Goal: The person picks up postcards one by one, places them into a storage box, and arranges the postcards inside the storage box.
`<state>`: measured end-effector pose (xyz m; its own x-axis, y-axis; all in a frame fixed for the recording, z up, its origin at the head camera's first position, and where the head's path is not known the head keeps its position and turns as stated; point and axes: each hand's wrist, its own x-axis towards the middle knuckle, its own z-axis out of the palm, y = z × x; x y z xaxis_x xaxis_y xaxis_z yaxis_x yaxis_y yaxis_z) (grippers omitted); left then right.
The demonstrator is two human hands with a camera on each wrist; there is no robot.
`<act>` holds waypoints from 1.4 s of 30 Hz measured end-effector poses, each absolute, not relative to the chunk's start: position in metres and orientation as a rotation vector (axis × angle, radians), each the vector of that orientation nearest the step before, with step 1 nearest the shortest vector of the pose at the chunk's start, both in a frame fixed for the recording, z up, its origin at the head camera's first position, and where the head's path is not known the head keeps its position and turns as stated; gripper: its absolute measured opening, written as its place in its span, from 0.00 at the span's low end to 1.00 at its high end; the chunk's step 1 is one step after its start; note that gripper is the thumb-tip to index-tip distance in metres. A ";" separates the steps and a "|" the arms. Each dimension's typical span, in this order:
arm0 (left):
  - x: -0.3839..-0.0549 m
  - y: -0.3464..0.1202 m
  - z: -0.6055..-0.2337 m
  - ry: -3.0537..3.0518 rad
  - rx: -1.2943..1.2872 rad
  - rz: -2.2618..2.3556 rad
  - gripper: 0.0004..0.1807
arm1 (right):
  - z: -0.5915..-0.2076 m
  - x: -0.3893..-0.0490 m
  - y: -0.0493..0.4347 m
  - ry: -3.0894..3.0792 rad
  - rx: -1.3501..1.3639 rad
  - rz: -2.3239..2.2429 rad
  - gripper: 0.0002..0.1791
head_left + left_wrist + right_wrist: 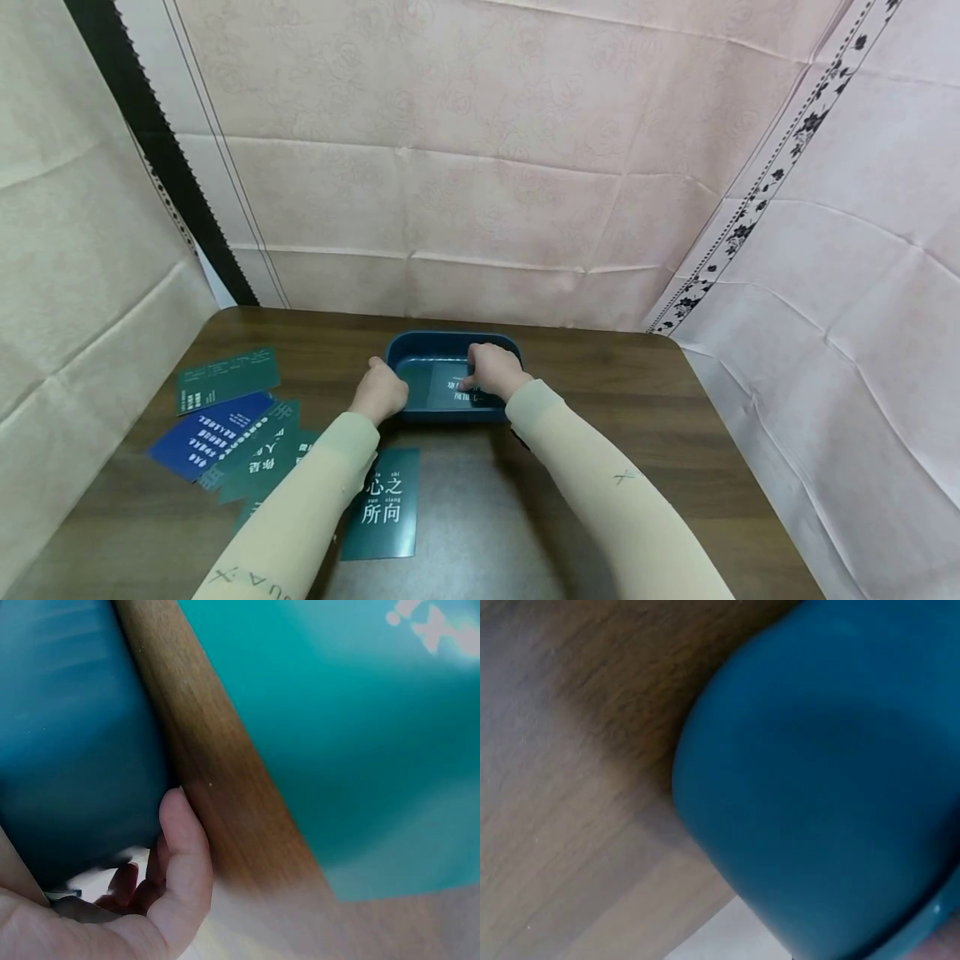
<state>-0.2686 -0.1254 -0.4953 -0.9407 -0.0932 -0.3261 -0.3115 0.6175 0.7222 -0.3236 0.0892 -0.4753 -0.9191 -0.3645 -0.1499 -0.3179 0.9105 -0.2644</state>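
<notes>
A dark blue rectangular tray (454, 417) stands near the far side of the wooden table. My left hand (379, 392) holds its left end, the thumb (184, 829) along the outer wall and the fingers curled at the end. My right hand (495, 370) reaches over the right part of the tray, fingers bent down and thumb tip over a green card (442, 385) with white characters lying inside. Whether that hand pinches the card or only presses it, I cannot tell. In the right wrist view the tray's outer wall (802, 787) fills much of the picture, hiding the fingers.
A green card (390, 508) lies in front of the tray, beside my left forearm. Further left, several overlapping cards spread out, including a blue card (213, 437) and a green card (228, 379). Pale cloth (480, 208) hangs around the wooden table (600, 375).
</notes>
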 end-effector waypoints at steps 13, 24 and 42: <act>-0.267 -0.123 -0.496 2.596 -0.302 1.222 0.42 | -0.482 -0.319 0.092 2.896 -0.529 -0.312 0.27; -0.267 -0.123 -0.495 2.587 -0.304 1.209 0.42 | -0.463 -0.318 0.123 2.999 -0.583 -0.870 0.11; -0.267 -0.124 -0.494 2.591 -0.327 1.223 0.42 | -0.488 -0.307 0.152 2.711 0.218 -1.120 0.43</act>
